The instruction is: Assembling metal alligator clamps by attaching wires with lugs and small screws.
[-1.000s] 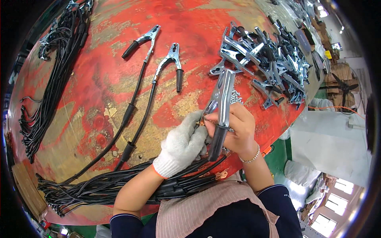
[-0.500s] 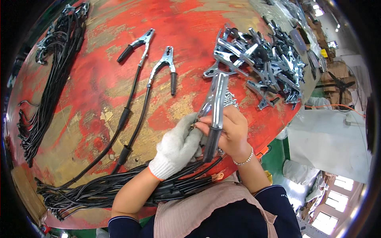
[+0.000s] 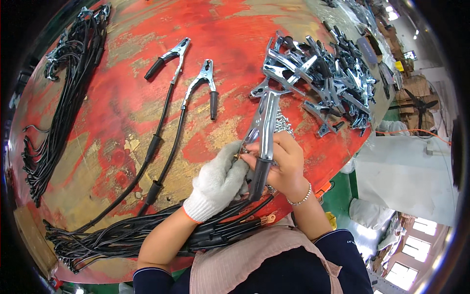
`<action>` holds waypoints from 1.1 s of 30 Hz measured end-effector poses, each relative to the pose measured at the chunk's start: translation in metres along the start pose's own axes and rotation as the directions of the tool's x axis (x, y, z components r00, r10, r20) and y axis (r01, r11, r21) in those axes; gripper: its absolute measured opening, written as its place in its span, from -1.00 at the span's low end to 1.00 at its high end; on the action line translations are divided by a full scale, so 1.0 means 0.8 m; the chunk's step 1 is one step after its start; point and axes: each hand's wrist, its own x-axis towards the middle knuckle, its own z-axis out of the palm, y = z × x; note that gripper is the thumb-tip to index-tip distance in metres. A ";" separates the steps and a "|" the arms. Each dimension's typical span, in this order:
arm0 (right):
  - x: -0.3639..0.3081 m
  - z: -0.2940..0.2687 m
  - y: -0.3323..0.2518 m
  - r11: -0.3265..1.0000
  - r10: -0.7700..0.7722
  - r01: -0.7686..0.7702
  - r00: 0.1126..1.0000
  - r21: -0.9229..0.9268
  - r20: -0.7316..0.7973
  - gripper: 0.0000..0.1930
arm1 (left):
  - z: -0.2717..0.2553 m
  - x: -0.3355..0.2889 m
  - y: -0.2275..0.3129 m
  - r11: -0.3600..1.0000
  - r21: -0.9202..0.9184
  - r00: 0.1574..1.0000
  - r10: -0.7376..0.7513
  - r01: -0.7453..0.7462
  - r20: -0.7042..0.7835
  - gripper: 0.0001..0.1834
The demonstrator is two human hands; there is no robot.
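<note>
My left hand, in a white knitted glove, is closed around the lower part of a silver spring clamp. The clamp stands jaws up, with one black-sleeved handle angled toward me across my right hand. That hand is bare, its thumb and forefinger pinched at the clamp's inner side beside the glove's fingertips. A tiny brass-coloured piece shows there; what the pinch holds is too small to make out. The clamp's other handle is hidden by the glove. Small silver screws lie heaped just behind the clamp.
Loose silver clamps pile up at the far right of the worn red table. Two clamps on black cables lie left of centre. A cable bundle lies far left; another, with copper lugs, runs along my front.
The clamp and my right hand have shifted very slightly left. Both hands keep the same grip at the same spot, and the things on the table lie as before.
</note>
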 end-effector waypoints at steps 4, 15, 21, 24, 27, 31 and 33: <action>0.001 -0.001 0.000 0.998 -0.053 0.053 0.999 -0.019 -0.010 -0.71 | -0.002 -0.001 0.008 0.998 0.059 1.000 -0.012 0.011 0.012 -0.59; 0.002 0.001 0.002 0.995 -0.079 0.076 0.996 -0.069 -0.043 -0.73 | -0.001 0.000 0.005 0.996 0.090 0.999 -0.032 0.031 0.016 -0.57; 0.004 0.004 -0.003 0.999 -0.033 0.033 0.999 -0.002 -0.043 -0.73 | -0.003 -0.001 0.005 0.996 0.086 1.000 -0.008 0.007 0.010 -0.60; 0.003 0.002 0.003 0.998 -0.062 0.061 0.998 -0.026 -0.022 -0.73 | -0.003 -0.001 0.009 0.990 0.142 1.000 0.012 -0.013 0.006 -0.62; 0.000 0.004 0.000 0.998 -0.029 0.028 0.999 -0.048 -0.022 -0.73 | -0.002 -0.001 0.012 0.998 0.068 1.000 -0.017 0.016 0.007 -0.64; -0.001 0.002 0.003 0.995 -0.087 0.086 0.996 -0.058 -0.004 -0.73 | -0.004 -0.001 0.012 0.996 0.094 1.000 0.002 -0.004 0.019 -0.64; -0.002 0.002 0.005 0.994 -0.094 0.094 0.996 -0.062 -0.005 -0.72 | -0.004 -0.001 0.009 0.993 0.112 1.000 0.024 -0.025 0.010 -0.64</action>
